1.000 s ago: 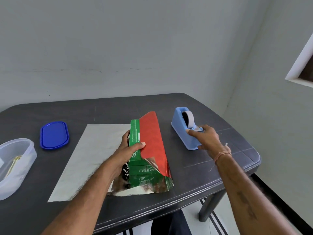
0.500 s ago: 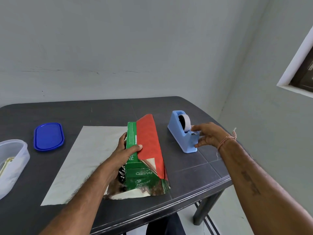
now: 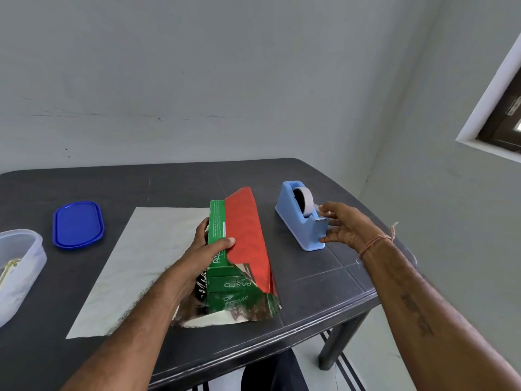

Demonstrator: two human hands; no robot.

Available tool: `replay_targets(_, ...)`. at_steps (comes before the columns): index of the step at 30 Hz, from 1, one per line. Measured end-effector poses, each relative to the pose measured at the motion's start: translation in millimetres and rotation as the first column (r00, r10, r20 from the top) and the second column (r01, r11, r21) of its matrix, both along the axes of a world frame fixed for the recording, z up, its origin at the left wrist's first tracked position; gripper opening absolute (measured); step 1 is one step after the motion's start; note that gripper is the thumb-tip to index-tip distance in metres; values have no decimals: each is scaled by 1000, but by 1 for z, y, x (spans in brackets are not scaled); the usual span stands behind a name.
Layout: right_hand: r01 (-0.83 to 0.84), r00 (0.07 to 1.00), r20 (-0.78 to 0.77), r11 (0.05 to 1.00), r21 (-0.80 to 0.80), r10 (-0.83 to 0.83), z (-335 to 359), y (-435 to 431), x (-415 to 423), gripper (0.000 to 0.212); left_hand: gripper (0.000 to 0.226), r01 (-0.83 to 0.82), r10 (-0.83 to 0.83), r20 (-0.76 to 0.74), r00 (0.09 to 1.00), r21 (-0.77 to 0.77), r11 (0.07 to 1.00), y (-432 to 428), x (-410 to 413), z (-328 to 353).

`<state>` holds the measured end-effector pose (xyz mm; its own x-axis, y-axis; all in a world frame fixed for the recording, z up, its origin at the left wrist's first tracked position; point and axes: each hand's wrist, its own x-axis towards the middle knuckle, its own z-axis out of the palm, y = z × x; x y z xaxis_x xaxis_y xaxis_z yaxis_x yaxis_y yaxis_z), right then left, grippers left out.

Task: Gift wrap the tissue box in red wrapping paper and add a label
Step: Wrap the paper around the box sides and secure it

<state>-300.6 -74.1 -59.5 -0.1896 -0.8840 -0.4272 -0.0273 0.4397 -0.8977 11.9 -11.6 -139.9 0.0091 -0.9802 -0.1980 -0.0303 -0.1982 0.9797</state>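
Tissue box [image 3: 217,224]: long axis pointing away, left grip [image 3: 205,251] holding.

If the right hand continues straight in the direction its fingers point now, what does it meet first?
The blue tape dispenser: the right hand points left toward it, with its fingertips close to the dispenser's cutter end. Whether they touch it is unclear.

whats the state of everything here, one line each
tissue box: partly wrapped, gripped by left hand
wrapping paper: one flap folded over box, rest flat on table
tape dispenser: loaded, right hand pinching the tape
blue lid: off, lying on table
clear container: open
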Motion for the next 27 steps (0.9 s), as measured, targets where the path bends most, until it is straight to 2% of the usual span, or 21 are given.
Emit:
replay_targets(4,16,999,30,999,-31,-15,-6,7,-1,14,88,-7,7,2,1000,6,1000,0,0,-1)
replay_targets(13,40,994,104,998,-57,-33,-22,9,-6,14,87,-2,2,15,1000,9,1000,1,-1,2)
replay_targets(18,38,991,134,994,-104,-24,-34,13,-11,21,90,4,-5,29,1000,21,1000,1,0,2)
replay_targets(21,70,986,162,990,-121,-50,-44,19,-12,44,90,2,-3,36,999,24,1000,0,0,2)
replay_targets(22,82,985,165,988,-129,-60,-46,21,-11,46,90,1,-2,35,999,27,1000,0,0,2)
replay_targets(27,140,990,60,973,-185,-131,-48,31,-2,20,102,-10,9,24,1000,32,999,2,0,2)
